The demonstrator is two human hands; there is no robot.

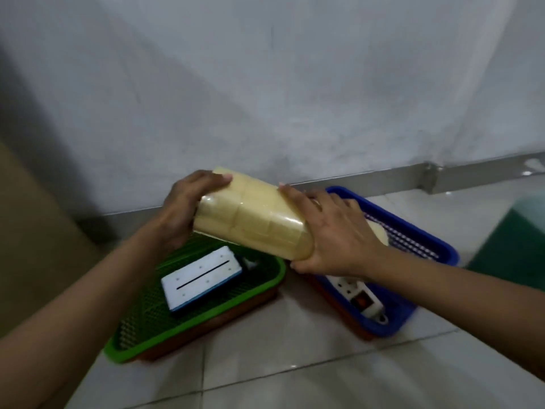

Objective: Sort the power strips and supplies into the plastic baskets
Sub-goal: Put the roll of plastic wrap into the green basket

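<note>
While both hands, left hand (pixel 184 208) and right hand (pixel 333 234), clasp the pack's (pixel 250 219) ends, its long axis slants far-left to near-right above the green basket (pixel 267 287) and blue basket (pixel 442 249).

You have one camera, worn on your head. It looks forward and down, past your own arms to the floor (pixel 295 349) and the grey wall (pixel 265 84) in front. It sits close: your left hand (pixel 182 208) and right hand (pixel 339 231) fill the middle. The wide lens bends the edges.
</note>
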